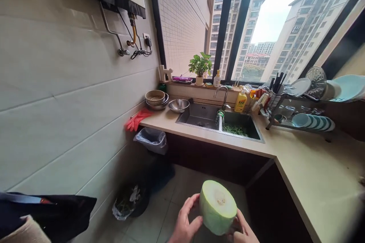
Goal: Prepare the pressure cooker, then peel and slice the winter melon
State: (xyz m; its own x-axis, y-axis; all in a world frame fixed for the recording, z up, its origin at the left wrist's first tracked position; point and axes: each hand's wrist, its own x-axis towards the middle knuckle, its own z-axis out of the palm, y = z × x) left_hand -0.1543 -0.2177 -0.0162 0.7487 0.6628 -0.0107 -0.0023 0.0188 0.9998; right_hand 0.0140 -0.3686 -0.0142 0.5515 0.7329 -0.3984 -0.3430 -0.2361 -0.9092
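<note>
I hold a thick cut piece of pale green winter melon (217,207) low in front of me, its white cut face turned toward the camera. My left hand (184,219) grips its left side with fingers curled round the rind. My right hand (242,229) supports it from below on the right, fingers closed against it. Both hands hang over the tiled floor, short of the counter.
An L-shaped beige counter (310,174) runs ahead and right, with a double sink (219,121) holding greens, a dish rack (302,117), metal bowls (178,105), a yellow soap bottle (241,101) and red gloves (137,119). A lined bin (152,140) and a dark rubbish bag (129,199) stand on the floor at left.
</note>
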